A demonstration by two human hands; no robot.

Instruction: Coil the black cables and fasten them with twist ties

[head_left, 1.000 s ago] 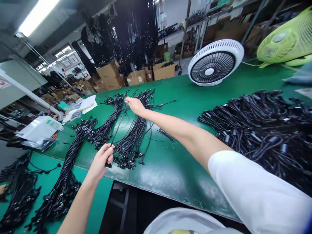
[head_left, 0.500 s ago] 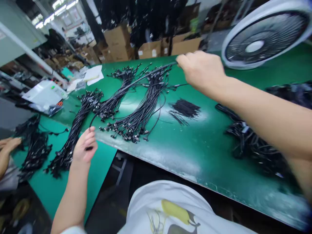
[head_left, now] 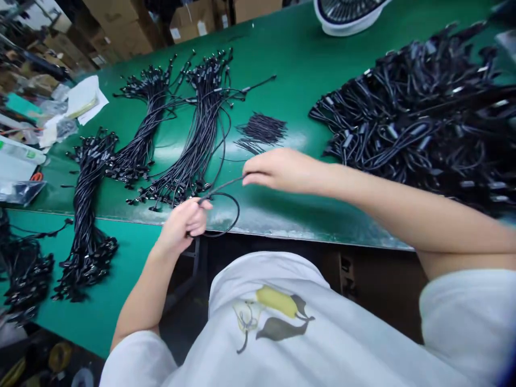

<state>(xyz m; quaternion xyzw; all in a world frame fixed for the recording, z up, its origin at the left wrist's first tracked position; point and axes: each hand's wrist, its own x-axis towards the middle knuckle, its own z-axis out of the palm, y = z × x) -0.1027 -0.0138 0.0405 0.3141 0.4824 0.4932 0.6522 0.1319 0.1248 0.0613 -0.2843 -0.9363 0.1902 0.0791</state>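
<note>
A black cable (head_left: 237,210) curves in a loop between my two hands near the table's front edge. My left hand (head_left: 187,223) is closed around it, with one end hidden in the fingers. To the right and a little higher, my right hand (head_left: 270,171) pinches another stretch of the same cable. Just behind the right hand lies a small pile of short black ties (head_left: 264,129). Behind my left hand a bundle of black cables (head_left: 201,129) is spread out, its connectors at both ends.
A second cable bundle (head_left: 149,118) and a twisted one (head_left: 86,188) lie to the left. A large heap of coiled cables (head_left: 403,123) covers the right side. A white fan (head_left: 346,24) stands at the back. Papers (head_left: 83,99) and plastic bags sit at the far left.
My hands have come closer together: the right moved down and left, the left moved right. The cable stretched between them now hangs in a loop. The view has tilted down and turned right.
</note>
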